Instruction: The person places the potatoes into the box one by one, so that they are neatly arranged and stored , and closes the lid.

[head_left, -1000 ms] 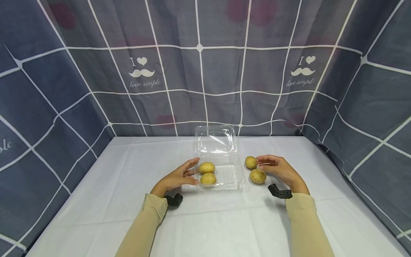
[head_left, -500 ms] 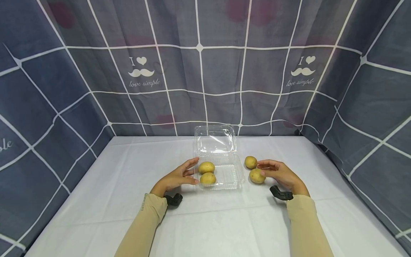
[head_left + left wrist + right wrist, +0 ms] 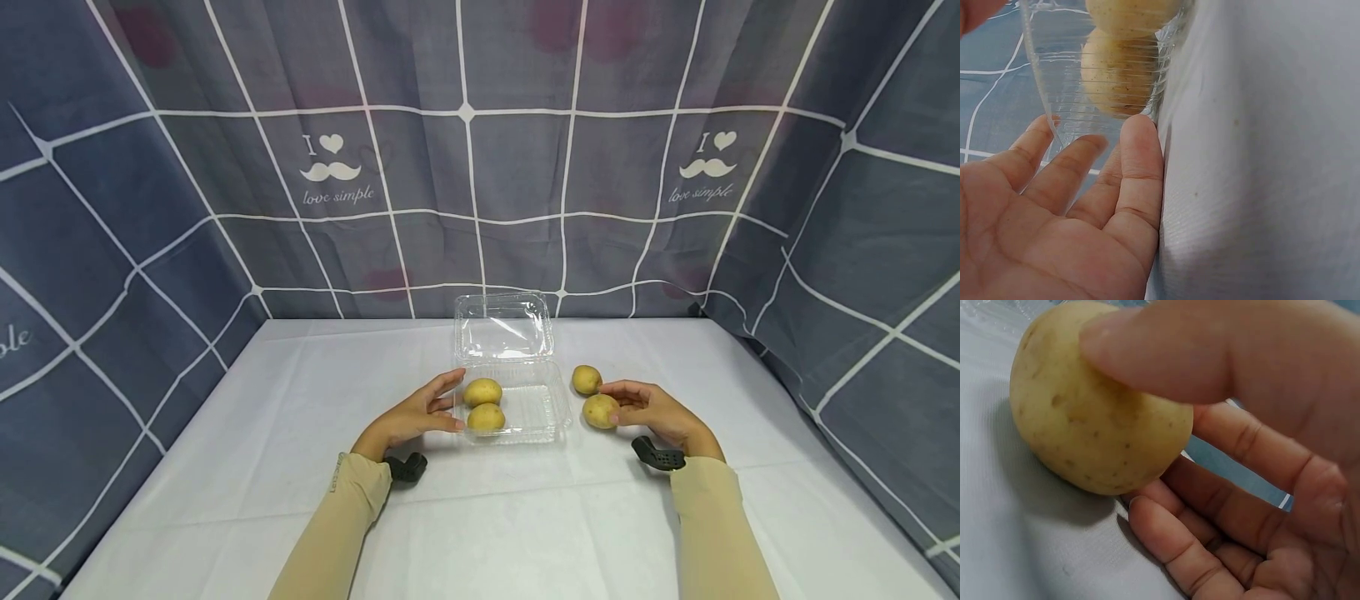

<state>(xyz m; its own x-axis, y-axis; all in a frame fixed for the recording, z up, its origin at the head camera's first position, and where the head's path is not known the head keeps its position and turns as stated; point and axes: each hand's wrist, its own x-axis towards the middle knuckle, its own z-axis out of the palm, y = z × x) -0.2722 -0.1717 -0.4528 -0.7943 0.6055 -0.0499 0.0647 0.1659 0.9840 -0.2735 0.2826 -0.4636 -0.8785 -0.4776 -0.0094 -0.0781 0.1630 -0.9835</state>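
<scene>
A clear plastic clamshell container [image 3: 531,405] lies with its lid raised at the back. Two yellow potatoes [image 3: 482,392] rest inside it on the left. My left hand [image 3: 408,418] touches the container's left side with spread, relaxed fingers. In the left wrist view, its fingertips are right at the ribbed wall, and the potatoes [image 3: 1117,72] show through the plastic. My right hand [image 3: 662,410] grips the nearer of two loose potatoes [image 3: 599,411], thumb over its front and fingers behind. That potato [image 3: 1079,419] is close over the cloth in the right wrist view.
Another loose potato [image 3: 586,380] lies just behind the gripped one, right of the container. The transparent lid [image 3: 504,327] stands near the checked curtain [image 3: 517,167] at the back. A white cloth [image 3: 495,525] covers the table.
My right hand has come down and towards me from beside the far loose potato, and its thumb and fingers have closed on the nearer one. The left hand stays at the container.
</scene>
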